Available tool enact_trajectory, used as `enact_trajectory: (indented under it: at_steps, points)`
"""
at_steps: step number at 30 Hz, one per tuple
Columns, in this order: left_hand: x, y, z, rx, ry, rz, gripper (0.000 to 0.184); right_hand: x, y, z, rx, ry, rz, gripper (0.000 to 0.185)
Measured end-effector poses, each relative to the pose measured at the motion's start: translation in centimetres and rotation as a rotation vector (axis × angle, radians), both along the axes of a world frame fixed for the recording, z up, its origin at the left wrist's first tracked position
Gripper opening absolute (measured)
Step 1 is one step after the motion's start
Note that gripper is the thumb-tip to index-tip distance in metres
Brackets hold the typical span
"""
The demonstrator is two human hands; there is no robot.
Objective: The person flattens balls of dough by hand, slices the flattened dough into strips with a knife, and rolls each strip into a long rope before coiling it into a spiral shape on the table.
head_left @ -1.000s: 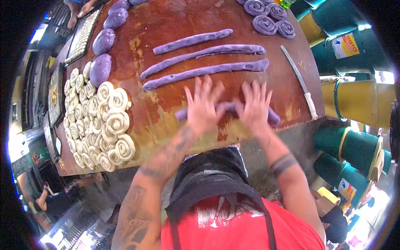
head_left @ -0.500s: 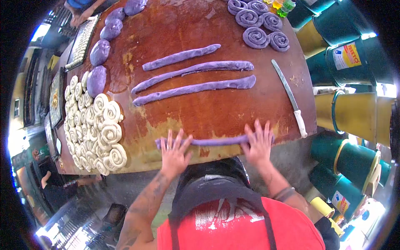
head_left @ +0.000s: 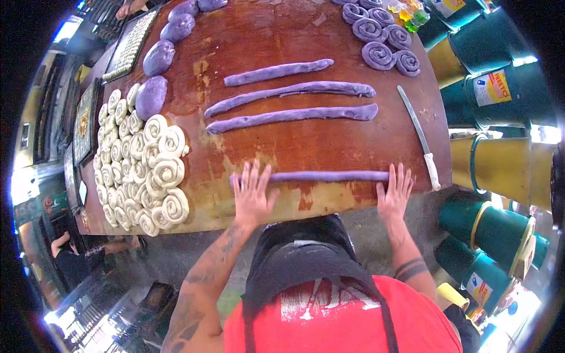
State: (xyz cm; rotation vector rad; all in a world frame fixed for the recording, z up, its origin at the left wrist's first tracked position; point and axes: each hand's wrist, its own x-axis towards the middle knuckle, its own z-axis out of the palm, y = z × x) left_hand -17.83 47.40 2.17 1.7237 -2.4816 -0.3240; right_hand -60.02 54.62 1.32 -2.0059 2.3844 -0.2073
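Observation:
A thin purple dough rope lies across the near part of the brown table. My left hand rests flat on its left end, fingers spread. On its right end lies my right hand, fingers stretched out. Beyond the hands are three thicker purple dough strips, a short one, a long one and the nearest one, roughly parallel. The rope's surface under both palms is hidden.
White dough coils crowd the table's left side, with purple dough lumps behind them. Purple coils sit at the back right. A white-handled knife lies at right, near green drums.
The purple rope has become longer and thinner between my hands. My hands have moved apart towards its ends. The camera view has shifted slightly.

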Motion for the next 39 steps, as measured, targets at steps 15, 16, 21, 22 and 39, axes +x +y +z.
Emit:
enact_trajectory:
  at_steps: [15, 16, 21, 22, 39]
  points:
    - [-0.3, -15.0, -0.9, -0.387, 0.212, 0.273, 0.073, 14.5, -17.2, 1.8, -0.219, -0.046, 0.1, 0.068]
    - [-0.1, -15.5, -1.1, -0.446, 0.275, 0.295, 0.072, 13.7, -16.8, 1.5, -0.226, -0.036, 0.103, 0.067]
    - [2.8, -1.6, 1.2, 0.046, 0.063, -0.08, 0.073, 11.8, -3.1, 0.9, -0.023, -0.106, 0.185, 0.07]
    - [3.4, 1.6, 1.5, 0.1, 0.076, -0.066, 0.074, 11.5, 0.0, 1.5, 0.076, -0.12, 0.178, 0.072]
    - [1.7, -4.6, -1.4, -0.165, -0.073, 0.329, 0.071, -4.3, -6.9, 1.0, -0.065, -0.064, 0.121, 0.071]
